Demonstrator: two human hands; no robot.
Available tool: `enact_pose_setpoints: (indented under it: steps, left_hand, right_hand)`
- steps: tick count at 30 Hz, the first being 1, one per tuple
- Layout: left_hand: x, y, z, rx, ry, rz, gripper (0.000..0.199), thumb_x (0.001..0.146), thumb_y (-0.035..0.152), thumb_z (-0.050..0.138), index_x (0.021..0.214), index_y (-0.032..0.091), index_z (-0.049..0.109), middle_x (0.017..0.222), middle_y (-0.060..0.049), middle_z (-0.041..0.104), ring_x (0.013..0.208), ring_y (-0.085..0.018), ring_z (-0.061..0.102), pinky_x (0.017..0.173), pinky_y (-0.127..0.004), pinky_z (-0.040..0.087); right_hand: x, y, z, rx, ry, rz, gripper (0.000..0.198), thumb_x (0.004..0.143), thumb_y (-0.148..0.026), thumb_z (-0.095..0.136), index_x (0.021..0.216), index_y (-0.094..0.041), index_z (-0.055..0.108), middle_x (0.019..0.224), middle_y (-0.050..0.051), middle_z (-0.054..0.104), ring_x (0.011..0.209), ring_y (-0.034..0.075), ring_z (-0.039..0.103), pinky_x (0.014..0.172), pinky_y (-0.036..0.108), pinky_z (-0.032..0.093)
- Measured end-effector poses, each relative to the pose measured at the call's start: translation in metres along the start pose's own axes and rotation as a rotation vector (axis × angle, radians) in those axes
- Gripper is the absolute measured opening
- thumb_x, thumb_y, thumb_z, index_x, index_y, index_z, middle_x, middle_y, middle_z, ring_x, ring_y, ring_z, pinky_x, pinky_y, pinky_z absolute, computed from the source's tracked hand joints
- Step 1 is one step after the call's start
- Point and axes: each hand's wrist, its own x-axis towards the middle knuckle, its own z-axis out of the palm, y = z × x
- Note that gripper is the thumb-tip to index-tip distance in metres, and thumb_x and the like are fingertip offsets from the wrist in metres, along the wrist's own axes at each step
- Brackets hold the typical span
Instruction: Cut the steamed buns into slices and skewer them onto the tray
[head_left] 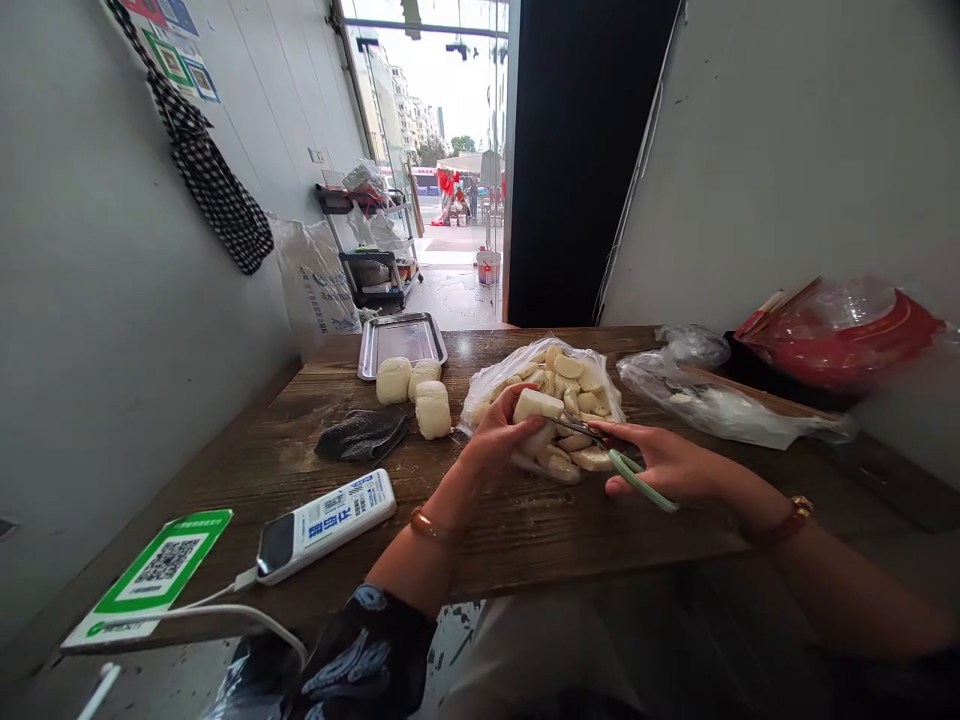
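Note:
My left hand (501,432) is closed around a pale steamed bun (538,404), holding it over a clear plastic bag (487,388) spread on the table. Many cut bun slices (568,368) are heaped in that bag. A pair of scissors with light green handles (637,482) is in my right hand (660,462), and its dark blades reach to the bun's right side. Whether the blades have entered the bun I cannot tell. Several whole buns (433,408) stand left of the bag, beside a dark cloth (364,434).
A metal tray (401,340) lies behind the buns. At the left are a white power bank (330,525) with a cable and a green QR-code card (161,565). Crumpled plastic (720,408) and a red bag (847,345) lie at the right. The wooden table's (495,545) front edge is near me.

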Motion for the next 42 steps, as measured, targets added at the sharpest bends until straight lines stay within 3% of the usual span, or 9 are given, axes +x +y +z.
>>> enact_pose_setpoints:
  steps: [8,16,23,29,36,42]
  left_hand:
    - [-0.001,0.0,-0.001,0.062,-0.062,-0.023,0.065,0.069,0.029,0.088,0.127,0.022,0.06,0.108,-0.004,0.068,0.099,-0.02,0.061,0.09,-0.033,0.049]
    - [0.001,-0.004,-0.004,0.081,-0.031,-0.036,0.069,0.067,0.032,0.089,0.129,0.022,0.06,0.108,-0.005,0.068,0.099,-0.022,0.062,0.09,-0.034,0.05]
    - [0.0,-0.005,-0.004,-0.002,-0.007,-0.037,0.063,0.065,0.033,0.091,0.122,0.022,0.065,0.108,-0.005,0.07,0.096,-0.02,0.063,0.087,-0.032,0.05]
    - [0.002,-0.004,-0.009,-0.004,-0.086,-0.129,0.063,0.068,0.05,0.088,0.118,0.014,0.071,0.103,-0.009,0.073,0.091,-0.019,0.064,0.077,-0.025,0.047]
    - [-0.002,-0.002,-0.001,-0.031,-0.029,-0.141,0.051,0.071,0.043,0.087,0.113,0.017,0.073,0.099,-0.006,0.072,0.085,-0.016,0.063,0.074,-0.024,0.047]
    - [-0.003,-0.002,0.001,-0.021,-0.008,-0.12,0.047,0.069,0.039,0.088,0.108,0.018,0.073,0.096,-0.003,0.071,0.083,-0.015,0.061,0.075,-0.024,0.047]
  right_hand:
    - [0.0,-0.008,-0.003,-0.049,-0.027,0.012,0.096,0.073,-0.054,0.078,0.152,-0.009,0.048,0.138,0.019,0.065,0.124,0.04,0.062,0.105,0.051,0.05]
    - [0.0,-0.007,0.0,-0.061,0.083,-0.035,0.064,0.083,-0.051,0.072,0.136,-0.016,0.068,0.128,0.012,0.074,0.115,0.037,0.069,0.101,0.046,0.053]
    - [-0.003,0.001,0.01,-0.036,0.155,-0.023,0.053,0.082,-0.049,0.073,0.127,-0.022,0.074,0.124,0.009,0.076,0.112,0.038,0.071,0.097,0.047,0.056]
    - [-0.008,0.004,0.009,-0.002,0.203,0.022,0.058,0.083,-0.054,0.07,0.13,-0.021,0.072,0.129,0.009,0.072,0.12,0.04,0.067,0.103,0.052,0.052]
    - [-0.013,-0.002,0.003,-0.015,0.15,0.041,0.068,0.082,-0.056,0.072,0.139,-0.019,0.065,0.138,0.01,0.068,0.127,0.04,0.062,0.107,0.051,0.049]
    - [-0.008,-0.005,0.007,0.001,0.124,0.027,0.077,0.077,-0.05,0.077,0.145,-0.019,0.058,0.136,0.011,0.069,0.12,0.037,0.065,0.103,0.05,0.051]
